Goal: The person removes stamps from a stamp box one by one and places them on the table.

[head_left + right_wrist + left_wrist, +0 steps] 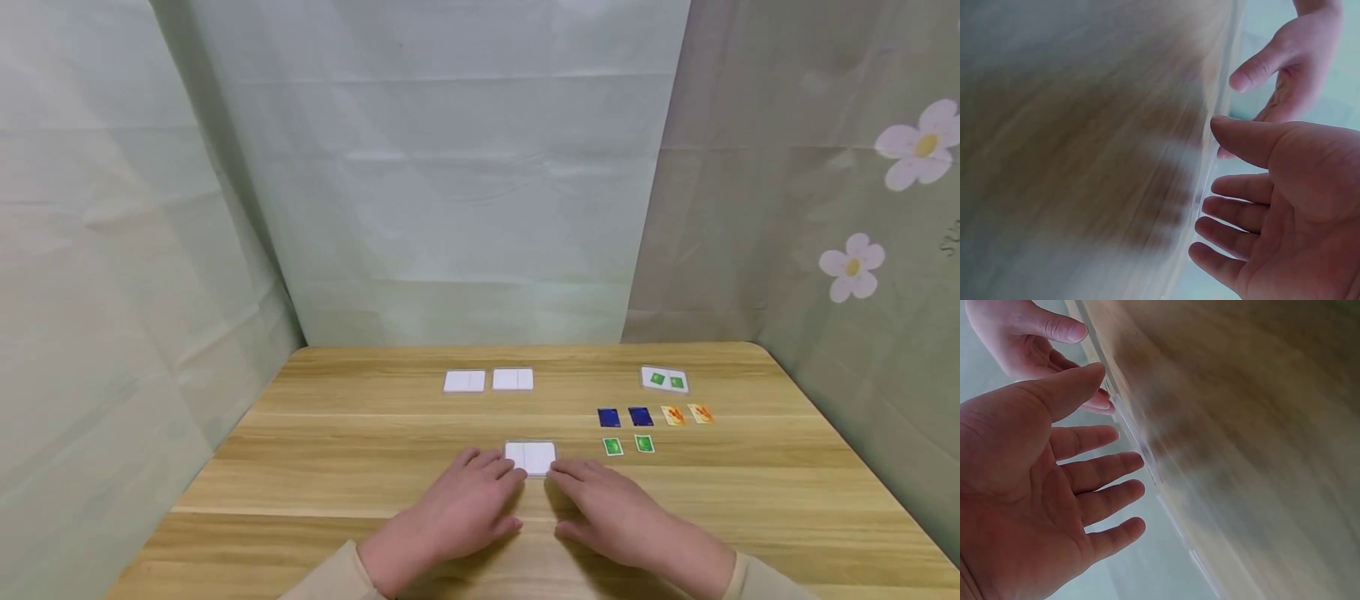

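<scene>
Both hands lay relaxed, grasping nothing: the left hand (457, 508) and right hand (611, 512) flanked a white tray (530, 457) near the counter (337, 467) middle, fingertips just beside its near corners. Coloured cards (641, 429) lay rightward.

Bare hands, beige sleeves (337, 575)

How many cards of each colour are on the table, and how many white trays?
Blue cards: 2
Orange cards: 2
Green cards: 4, two loose and two in the far right tray
Empty white trays: 3
Trays holding cards: 1
Total: 8 cards, 4 trays
</scene>
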`<state>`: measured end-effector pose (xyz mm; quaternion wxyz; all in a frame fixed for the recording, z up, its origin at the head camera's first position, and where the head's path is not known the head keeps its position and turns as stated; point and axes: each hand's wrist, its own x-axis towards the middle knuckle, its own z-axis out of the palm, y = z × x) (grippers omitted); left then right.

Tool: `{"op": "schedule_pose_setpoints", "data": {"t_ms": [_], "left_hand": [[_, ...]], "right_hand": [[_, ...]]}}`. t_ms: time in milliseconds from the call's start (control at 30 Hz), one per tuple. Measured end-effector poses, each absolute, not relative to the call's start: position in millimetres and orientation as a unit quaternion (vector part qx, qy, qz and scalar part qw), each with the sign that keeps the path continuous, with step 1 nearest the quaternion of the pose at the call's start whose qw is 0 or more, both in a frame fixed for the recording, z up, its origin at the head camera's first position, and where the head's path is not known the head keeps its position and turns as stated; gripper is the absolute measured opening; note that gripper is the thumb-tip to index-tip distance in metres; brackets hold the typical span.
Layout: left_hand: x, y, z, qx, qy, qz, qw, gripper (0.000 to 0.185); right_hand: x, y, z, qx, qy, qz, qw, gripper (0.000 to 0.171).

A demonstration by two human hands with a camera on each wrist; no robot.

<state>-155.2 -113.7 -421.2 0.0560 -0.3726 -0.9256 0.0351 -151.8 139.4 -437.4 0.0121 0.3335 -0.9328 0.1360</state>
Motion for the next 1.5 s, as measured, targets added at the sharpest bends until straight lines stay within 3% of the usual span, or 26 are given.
{"op": "schedule_pose_setpoints", "data": {"t_ms": [1033,1500], "left_hand": [[-183,-146,-426,-0.331,-0.942,-0.005,0.06,0.051],[-195,-171,-425,-0.276,-0.96,-0.038,0.035,0.053]], "right_hand": [[-188,95,-433,0.334,-0.933,0.131,-0.012,0.065],[-205,61,-428,0.356,-0.927,0.119,-0.009,0.065]]}}
